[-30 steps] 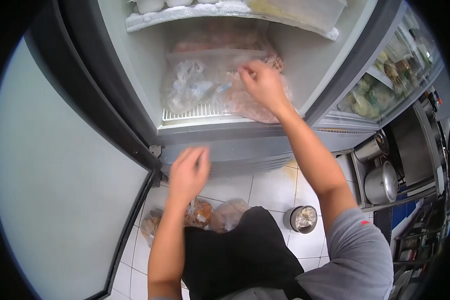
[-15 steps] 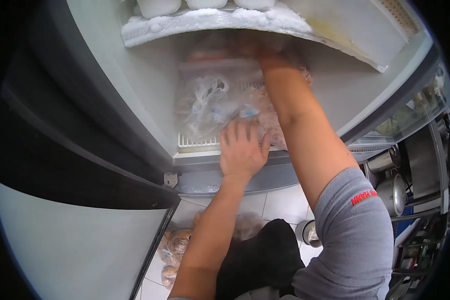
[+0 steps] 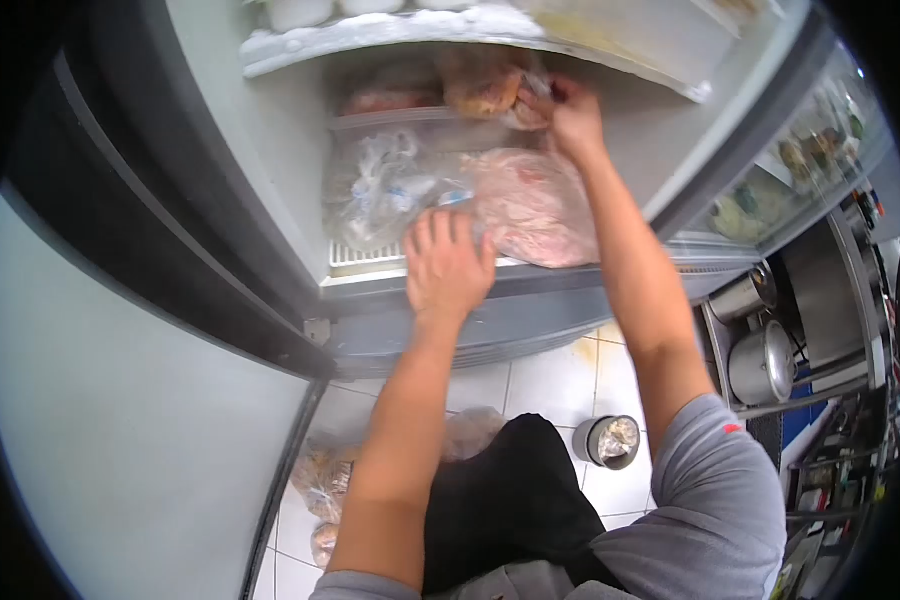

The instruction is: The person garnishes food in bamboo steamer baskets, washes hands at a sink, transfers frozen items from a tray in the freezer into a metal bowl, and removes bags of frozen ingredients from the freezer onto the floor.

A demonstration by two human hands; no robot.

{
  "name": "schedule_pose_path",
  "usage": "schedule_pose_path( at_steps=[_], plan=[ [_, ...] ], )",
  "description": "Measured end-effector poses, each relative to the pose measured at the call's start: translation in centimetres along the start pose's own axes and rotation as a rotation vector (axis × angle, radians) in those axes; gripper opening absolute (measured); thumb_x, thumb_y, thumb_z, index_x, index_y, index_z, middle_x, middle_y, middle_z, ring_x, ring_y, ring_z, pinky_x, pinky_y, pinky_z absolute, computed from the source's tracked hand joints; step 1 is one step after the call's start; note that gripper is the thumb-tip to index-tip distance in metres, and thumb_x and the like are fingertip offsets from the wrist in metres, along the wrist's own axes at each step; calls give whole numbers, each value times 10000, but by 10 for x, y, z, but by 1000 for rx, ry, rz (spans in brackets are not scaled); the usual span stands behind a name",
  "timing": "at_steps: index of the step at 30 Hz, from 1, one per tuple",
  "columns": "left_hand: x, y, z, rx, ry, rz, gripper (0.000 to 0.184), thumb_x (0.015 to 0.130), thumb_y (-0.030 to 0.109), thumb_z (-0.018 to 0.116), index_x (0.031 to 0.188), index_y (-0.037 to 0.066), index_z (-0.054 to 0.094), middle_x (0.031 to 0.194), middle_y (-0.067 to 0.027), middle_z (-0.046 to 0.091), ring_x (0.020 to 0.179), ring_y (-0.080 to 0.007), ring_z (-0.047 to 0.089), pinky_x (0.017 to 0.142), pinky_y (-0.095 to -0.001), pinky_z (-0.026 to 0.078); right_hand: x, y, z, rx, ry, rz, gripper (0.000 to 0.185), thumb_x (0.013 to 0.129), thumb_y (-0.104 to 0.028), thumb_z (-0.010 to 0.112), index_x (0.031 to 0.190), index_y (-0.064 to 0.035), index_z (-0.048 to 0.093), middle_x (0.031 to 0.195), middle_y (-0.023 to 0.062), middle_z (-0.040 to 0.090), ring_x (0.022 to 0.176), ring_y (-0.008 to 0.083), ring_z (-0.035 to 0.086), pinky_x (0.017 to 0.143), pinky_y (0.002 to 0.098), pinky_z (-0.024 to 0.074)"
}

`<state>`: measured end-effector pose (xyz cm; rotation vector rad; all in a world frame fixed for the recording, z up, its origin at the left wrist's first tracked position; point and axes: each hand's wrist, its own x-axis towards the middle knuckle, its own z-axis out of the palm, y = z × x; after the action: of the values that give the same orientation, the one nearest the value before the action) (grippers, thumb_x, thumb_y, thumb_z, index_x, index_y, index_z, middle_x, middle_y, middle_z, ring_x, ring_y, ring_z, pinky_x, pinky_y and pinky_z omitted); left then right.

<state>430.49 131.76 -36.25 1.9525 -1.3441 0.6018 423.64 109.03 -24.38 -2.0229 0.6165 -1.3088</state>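
My right hand (image 3: 573,118) grips a clear plastic bag of orange-brown food (image 3: 488,92) at the back of the freezer compartment, under the frosted shelf (image 3: 400,35). My left hand (image 3: 448,262) rests with fingers spread on the compartment's front edge, its fingertips by a clear bag (image 3: 385,190) with white and blue bits. Between my hands lies a bag of pale pink meat (image 3: 532,208). Another bag with reddish contents (image 3: 390,98) sits at the back left. A white wire rack (image 3: 365,256) shows beneath the bags.
The freezer door (image 3: 140,400) stands open at the left. Food bags (image 3: 322,485) lie on the tiled floor near my left forearm. A metal container (image 3: 607,441) stands on the floor at the right. Farther right are a lidded pot (image 3: 762,365) and a glass-fronted chiller (image 3: 790,165).
My right hand first reached deep into the back, and now has drawn back with the bag of orange-brown food. My left hand rose from below the compartment to its front edge.
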Motion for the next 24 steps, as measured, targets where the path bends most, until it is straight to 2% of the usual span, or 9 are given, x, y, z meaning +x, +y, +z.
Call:
schedule_pose_path(
  at_steps=[2,4,11,13,15,17,19,20,24],
  plan=[
    [1,0,0,-59,34,-2,458,919,364,544,1216,16,571,1218,-176,549,1200,-357,478,1024,-485,373,-37,1,-14,113,54,41,216,875,-147,738,1015,4,674,850,17,663,720,123,589,619,275,487],
    [-2,-4,1,-106,57,-20,483,936,368,523,1259,10,554,1237,-185,544,1210,-360,479,1041,-485,369,-77,4,-25,733,68,257,163,938,-110,657,1063,-6,667,937,43,690,779,130,637,647,280,524],
    [-20,-14,-23,-691,93,-196,588,996,316,535,1426,-55,382,1356,-213,500,1271,-353,473,1060,-383,385,-194,-14,-30,1102,-52,298,124,956,-80,619,1049,-5,652,927,49,688,779,124,627,703,278,528],
    [-35,0,-44,-1474,171,-406,635,977,261,590,1469,-31,315,1384,-172,492,1281,-304,485,1067,-364,383,-209,-20,-23,1220,-94,313,112,957,-71,613,1042,-10,654,948,58,694,801,135,637,735,287,529],
    [-72,-6,-67,-1480,167,-489,635,962,203,621,1473,-1,305,1408,-127,468,1290,-260,480,1066,-375,405,-234,-16,-4,1401,-389,228,158,952,-79,617,1101,-46,659,1022,52,703,934,161,651,885,345,517],
    [-119,-9,-92,-1961,90,-783,635,931,190,663,1454,40,336,1417,-116,450,1294,-249,471,1058,-398,430,-260,-8,18,1471,-561,358,162,939,-40,619,1089,-48,682,1107,61,692,947,166,654,879,334,512],
    [-164,-25,-108,-1900,196,-798,662,901,172,697,1445,54,339,1406,-108,457,1287,-241,476,1050,-409,442,-271,-24,33,865,-707,289,176,911,1,627,1066,-29,707,1200,87,664,1067,203,634,942,351,489],
    [-192,-30,-116,-1887,240,-805,692,872,154,731,1437,69,341,1395,-100,464,1281,-234,481,1042,-420,455,-276,-36,35,695,-836,292,190,880,-69,683,1060,-15,713,1319,132,610,1294,277,506,1044,370,430],
    [-285,-42,-154,-1397,496,-904,841,758,98,831,1435,70,333,1291,-102,544,1141,-225,578,974,-363,501,-279,-63,23,67,-868,-222,191,854,-114,703,1039,-68,717,1207,121,668,1200,308,580,1014,407,453]
  ],
)
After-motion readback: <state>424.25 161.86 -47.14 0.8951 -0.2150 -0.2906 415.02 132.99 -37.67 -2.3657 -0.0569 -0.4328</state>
